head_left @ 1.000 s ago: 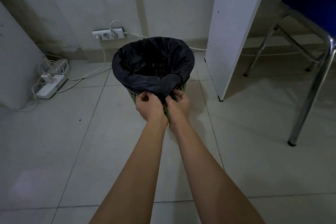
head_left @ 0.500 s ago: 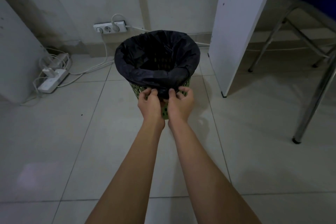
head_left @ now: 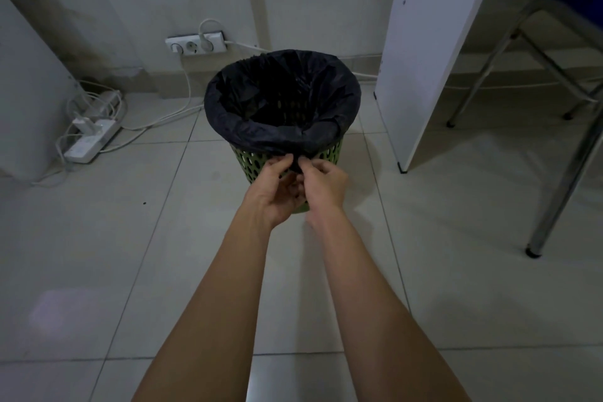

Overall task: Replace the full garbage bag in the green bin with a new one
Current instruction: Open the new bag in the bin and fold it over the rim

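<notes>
Directly ahead of both hands, the green bin (head_left: 254, 161) stands upright on the floor, its black bag (head_left: 257, 134) folded over the rim. Left hand (head_left: 272, 194) and right hand (head_left: 326, 186), equally near, pinch the bag's gathered slack at the near rim.

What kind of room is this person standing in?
Probably a study or office corner of a home: a tiled floor, a white desk panel with a metal-legged chair beside it, and a power strip by the wall.
</notes>
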Available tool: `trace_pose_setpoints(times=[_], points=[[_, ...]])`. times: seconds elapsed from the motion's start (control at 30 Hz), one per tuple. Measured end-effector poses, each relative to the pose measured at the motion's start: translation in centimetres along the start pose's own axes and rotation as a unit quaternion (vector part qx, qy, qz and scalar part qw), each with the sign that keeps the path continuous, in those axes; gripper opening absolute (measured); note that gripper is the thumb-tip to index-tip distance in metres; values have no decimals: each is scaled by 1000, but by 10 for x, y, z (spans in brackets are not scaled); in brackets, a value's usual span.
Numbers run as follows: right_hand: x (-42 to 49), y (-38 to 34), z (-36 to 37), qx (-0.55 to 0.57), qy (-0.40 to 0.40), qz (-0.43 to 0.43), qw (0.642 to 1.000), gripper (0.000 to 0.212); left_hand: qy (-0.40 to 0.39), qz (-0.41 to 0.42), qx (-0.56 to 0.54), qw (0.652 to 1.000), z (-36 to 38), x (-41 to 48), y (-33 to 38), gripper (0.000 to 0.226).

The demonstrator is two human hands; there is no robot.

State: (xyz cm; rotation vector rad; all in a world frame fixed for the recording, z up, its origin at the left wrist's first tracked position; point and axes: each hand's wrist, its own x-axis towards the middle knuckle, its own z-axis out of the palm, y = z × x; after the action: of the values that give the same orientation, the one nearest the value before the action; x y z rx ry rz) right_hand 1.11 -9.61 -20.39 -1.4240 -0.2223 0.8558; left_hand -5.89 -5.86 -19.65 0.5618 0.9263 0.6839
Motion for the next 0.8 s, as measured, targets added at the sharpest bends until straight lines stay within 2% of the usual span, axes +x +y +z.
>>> trace_pose_setpoints(times=[0.07,0.13,0.17,0.23,0.3,0.37,0.53,0.6,0.73,0.8], points=[[-1,0,-3,-42,10,-52,998,24,0,3,9,1000,0,1,1,6],[-4,4,-8,-103,27,-173,979,19,9,2,13,1000,2,2,2,4],[-5,6,-12,-140,27,-251,957,17,17,-4,9,1000,2,2,2,3],[-2,15,-17,-233,8,-385,893,34,34,-17,-1,999,6,1,3,6],[5,22,-18,-287,-25,-438,852,44,47,-20,-3,999,7,2,6,9],[12,24,-18,-300,-22,-454,838,39,64,-15,10,998,6,4,9,9],[17,26,-17,-303,8,-461,834,29,75,26,66,995,2,5,16,7],[15,22,-12,-269,7,-426,863,27,56,32,68,996,-1,1,18,9],[7,10,-1,-151,2,-229,962,17,29,42,69,996,-2,0,14,8],[3,5,3,-40,-4,-99,994,12,41,50,66,996,2,1,9,8]])
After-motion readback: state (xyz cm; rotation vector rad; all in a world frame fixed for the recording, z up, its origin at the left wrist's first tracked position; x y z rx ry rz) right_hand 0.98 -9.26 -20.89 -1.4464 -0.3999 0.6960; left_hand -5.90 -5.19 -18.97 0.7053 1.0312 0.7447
